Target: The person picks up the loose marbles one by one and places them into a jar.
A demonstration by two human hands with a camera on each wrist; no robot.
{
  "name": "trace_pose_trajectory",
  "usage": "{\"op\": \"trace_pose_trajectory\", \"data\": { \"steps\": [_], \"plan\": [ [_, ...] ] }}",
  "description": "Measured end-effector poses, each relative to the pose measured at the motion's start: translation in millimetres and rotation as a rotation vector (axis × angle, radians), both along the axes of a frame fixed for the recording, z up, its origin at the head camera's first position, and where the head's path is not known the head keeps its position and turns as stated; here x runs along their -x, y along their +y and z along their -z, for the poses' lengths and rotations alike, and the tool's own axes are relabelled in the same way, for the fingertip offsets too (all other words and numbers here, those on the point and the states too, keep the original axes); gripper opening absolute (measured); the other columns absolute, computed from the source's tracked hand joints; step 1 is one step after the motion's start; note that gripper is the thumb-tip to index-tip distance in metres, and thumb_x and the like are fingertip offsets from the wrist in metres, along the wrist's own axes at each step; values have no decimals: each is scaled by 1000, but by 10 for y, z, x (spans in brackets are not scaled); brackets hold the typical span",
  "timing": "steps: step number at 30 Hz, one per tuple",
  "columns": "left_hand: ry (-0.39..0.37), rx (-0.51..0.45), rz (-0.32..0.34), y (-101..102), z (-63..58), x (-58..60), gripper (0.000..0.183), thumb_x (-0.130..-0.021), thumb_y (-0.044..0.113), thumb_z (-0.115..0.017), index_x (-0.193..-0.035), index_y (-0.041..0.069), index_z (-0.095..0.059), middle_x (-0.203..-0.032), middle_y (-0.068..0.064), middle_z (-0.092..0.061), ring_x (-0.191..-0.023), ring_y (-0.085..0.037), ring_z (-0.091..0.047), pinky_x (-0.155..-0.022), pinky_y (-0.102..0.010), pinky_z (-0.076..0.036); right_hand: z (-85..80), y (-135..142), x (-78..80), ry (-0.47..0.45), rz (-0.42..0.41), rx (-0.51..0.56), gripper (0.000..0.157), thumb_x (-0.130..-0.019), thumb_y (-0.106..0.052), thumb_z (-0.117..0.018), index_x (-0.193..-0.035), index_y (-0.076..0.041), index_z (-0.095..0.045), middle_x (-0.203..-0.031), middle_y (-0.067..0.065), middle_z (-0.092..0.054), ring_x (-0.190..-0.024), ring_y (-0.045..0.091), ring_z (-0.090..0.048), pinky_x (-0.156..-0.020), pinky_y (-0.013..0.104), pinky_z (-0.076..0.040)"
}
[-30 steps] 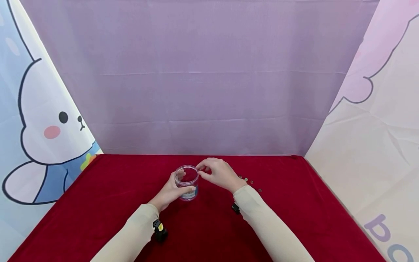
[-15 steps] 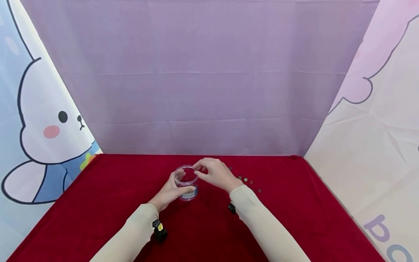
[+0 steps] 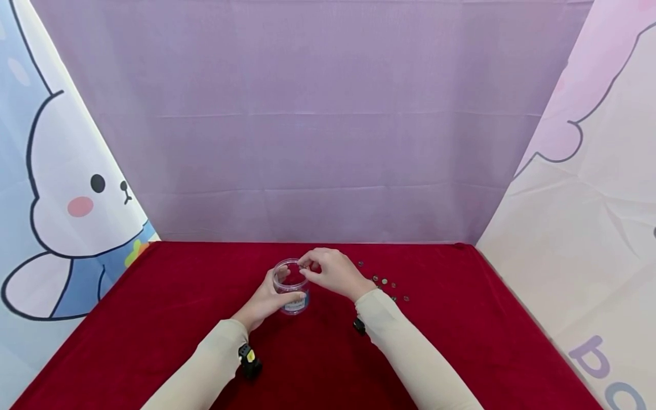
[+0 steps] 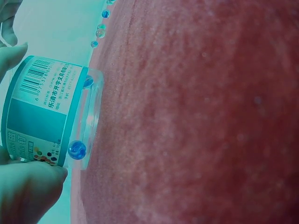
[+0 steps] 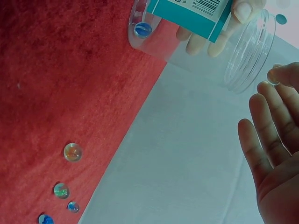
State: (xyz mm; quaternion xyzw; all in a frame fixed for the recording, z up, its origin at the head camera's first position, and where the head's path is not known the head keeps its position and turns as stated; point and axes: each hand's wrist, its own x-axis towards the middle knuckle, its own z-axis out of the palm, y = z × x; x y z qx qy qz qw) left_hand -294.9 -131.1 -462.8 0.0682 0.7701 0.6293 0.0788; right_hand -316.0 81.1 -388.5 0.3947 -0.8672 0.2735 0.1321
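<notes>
My left hand (image 3: 263,303) grips a clear plastic jar (image 3: 294,306) standing upright, its thumb across the printed label. Blue-swirled marbles (image 4: 77,150) lie at the bottom of the jar; one blue marble (image 5: 143,30) also shows through the wall in the right wrist view. Over the open mouth at the jar's right side, my right hand (image 3: 335,274) pinches a small clear marble (image 5: 273,78) between thumb and index finger. Its other fingers (image 5: 264,121) are extended beside the rim.
Several loose glass marbles (image 3: 384,281) are scattered on the red cloth (image 3: 435,330) to the right of the jar. Orange (image 5: 73,152) and green (image 5: 61,190) swirls show in two of them. A lilac curtain (image 3: 318,142) hangs behind the table.
My right hand has moved left, from beside the jar's rim to over its mouth, uncovering another loose marble behind it. The left hand and jar have stayed in place.
</notes>
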Motion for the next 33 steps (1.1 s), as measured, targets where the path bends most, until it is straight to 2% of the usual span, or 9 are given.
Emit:
{"op": "trace_pose_trajectory", "data": {
  "steps": [6, 13, 20, 33],
  "plan": [
    [2, 3, 0, 0, 11, -1, 94, -83, 31, -85, -151, 16, -22, -156, -11, -32, -142, -32, -29, -110, -56, -34, 23, 3, -3, -21, 8, -9, 20, -92, -20, -76, -111, -14, -73, -103, -3, -70, -91, 19, -68, -78, 25, -56],
    [6, 2, 2, 2, 13, 6, 93, -83, 31, -84, -151, 16, -23, -156, -10, -32, -142, -32, -28, -111, -56, -34, 41, 35, 2, -15, 26, -25, 21, -93, -24, -75, -112, -15, -73, -105, -4, -70, -93, 18, -68, -79, 20, -53],
    [9, -3, 3, -3, 20, 8, 93, -83, 31, -85, -151, 16, -23, -156, -10, -32, -143, -32, -28, -111, -56, -34, 36, 79, -4, -23, 28, -29, 23, -94, -25, -74, -113, -14, -73, -107, -3, -70, -93, 16, -68, -80, 24, -55],
    [11, -11, -5, 7, 7, -6, 94, -81, 30, -86, -151, 16, -24, -156, -12, -33, -143, -33, -29, -110, -56, -34, 51, 184, -1, -14, 75, -49, 20, -93, -26, -75, -111, -17, -73, -103, -6, -70, -90, 14, -67, -77, 22, -54]
  ]
}}
